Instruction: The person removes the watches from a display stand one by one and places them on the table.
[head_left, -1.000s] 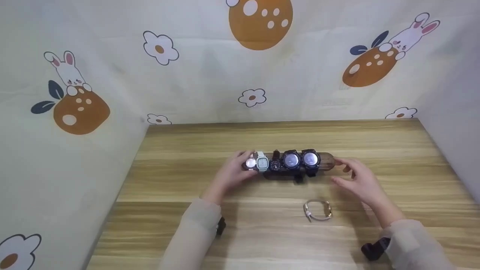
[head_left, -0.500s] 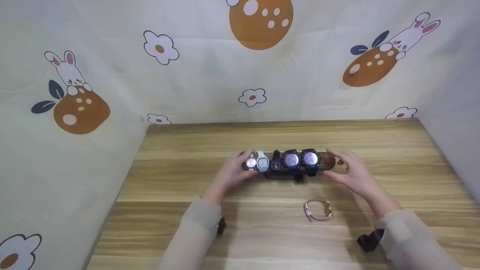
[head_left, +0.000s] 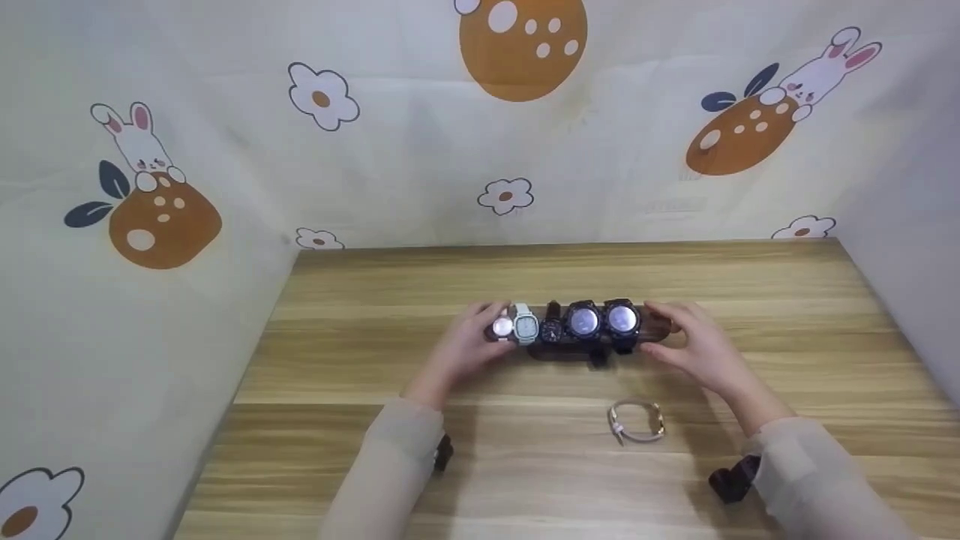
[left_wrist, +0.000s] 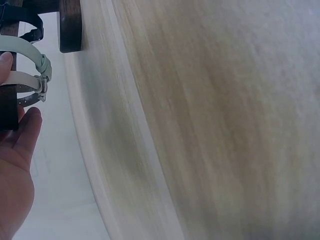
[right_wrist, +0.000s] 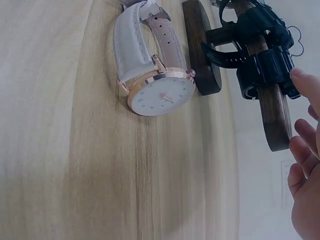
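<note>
A dark wooden watch stand (head_left: pixel 658 324) carries several watches along its bar. My left hand (head_left: pixel 474 339) grips the bar's left end; in the left wrist view, thumb and fingers lie on either side of the wood, beside a white-strapped watch (left_wrist: pixel 25 79). A pale green watch (head_left: pixel 526 327) sits next to it, then a small dark watch (head_left: pixel 552 330) and two large black watches (head_left: pixel 622 319). Around the bar's right end my right hand (head_left: pixel 701 346) is spread, thumb and forefinger on opposite sides. In the right wrist view, one fingertip is right at the outer black watch (right_wrist: pixel 270 70).
A watch with a pale strap and rose-gold case (right_wrist: pixel 162 95) stands on its side on the wooden table (head_left: pixel 525 465), in front of the stand. Behind the table hangs a cloth wall (head_left: pixel 405 150) printed with rabbits and flowers.
My right hand has moved left from beyond the bar's end to around it, by the outer black watch. The left hand and the watches have stayed in place.
</note>
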